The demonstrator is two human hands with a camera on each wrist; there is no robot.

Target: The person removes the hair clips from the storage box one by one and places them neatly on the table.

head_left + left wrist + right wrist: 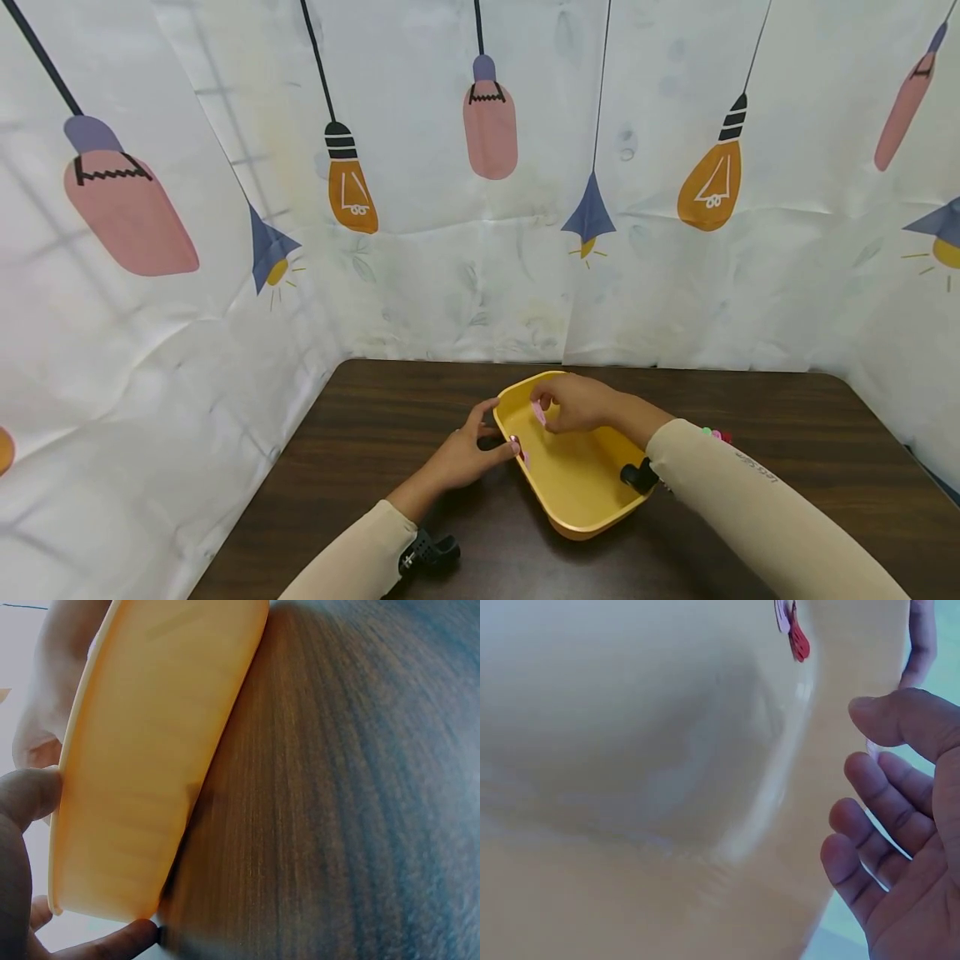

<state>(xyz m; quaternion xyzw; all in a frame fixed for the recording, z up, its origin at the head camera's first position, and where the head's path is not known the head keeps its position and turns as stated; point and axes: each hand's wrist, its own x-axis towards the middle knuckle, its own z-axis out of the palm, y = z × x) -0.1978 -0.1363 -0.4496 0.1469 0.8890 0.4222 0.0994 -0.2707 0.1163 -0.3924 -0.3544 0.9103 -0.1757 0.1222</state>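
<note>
A yellow plastic tub stands on the table, turned at an angle. My left hand holds its left side, with the thumb on the rim and the other fingers around the outer corner. Over the tub's far end my right hand pinches a pink hair clip between thumb and fingertips; only a sliver of it shows in the right wrist view. A red hair clip and another pink clip lie inside, by the tub's left wall.
Small green, pink and red items show past the right sleeve, partly hidden by it. The dark wooden table meets a white printed curtain at the back and sides. Each wrist carries a black camera mount.
</note>
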